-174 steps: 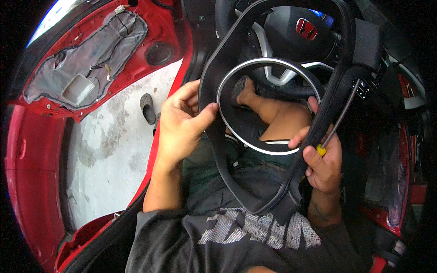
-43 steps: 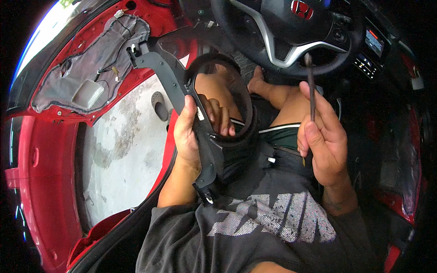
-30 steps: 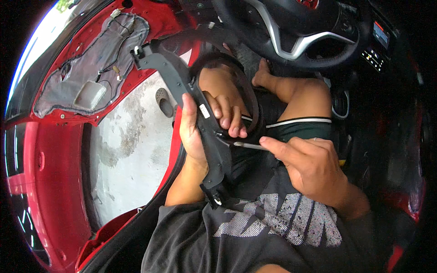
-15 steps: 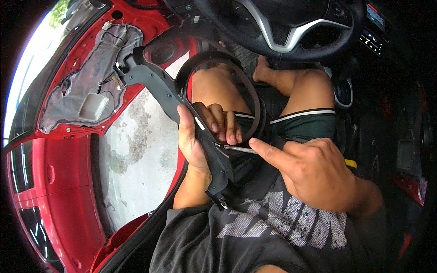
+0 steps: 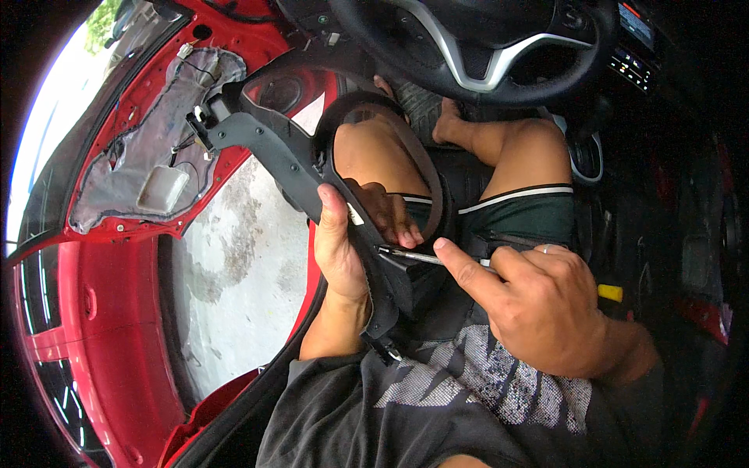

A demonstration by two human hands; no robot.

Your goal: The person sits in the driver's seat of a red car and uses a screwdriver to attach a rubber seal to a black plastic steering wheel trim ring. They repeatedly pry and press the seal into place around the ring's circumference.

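Note:
A long black plastic trim panel (image 5: 269, 152), dotted with small fasteners and joined to a large curved hoop (image 5: 427, 168), slants across my lap. My left hand (image 5: 343, 249) grips it around its edge, thumb on the near face and fingers curled over the far side. My right hand (image 5: 538, 304) is closed round a slim screwdriver (image 5: 421, 256), index finger stretched along its metal shaft. The tip meets the panel's edge just below my left fingertips; what it touches there is too small to make out. A yellow end (image 5: 610, 292), probably the handle's, shows past my right hand.
The steering wheel (image 5: 476, 62) hangs ahead of my knees. To the left, the red car door (image 5: 257, 35) stands open with its inner sheeting (image 5: 117, 175) and wiring exposed. A red car body side (image 5: 117, 312) lies beyond the floor (image 5: 234, 257). The gear lever area (image 5: 589, 156) is at right.
The panel and my left hand have shifted slightly right and down. My right hand has moved a little the same way, with the screwdriver tip still at the panel's edge.

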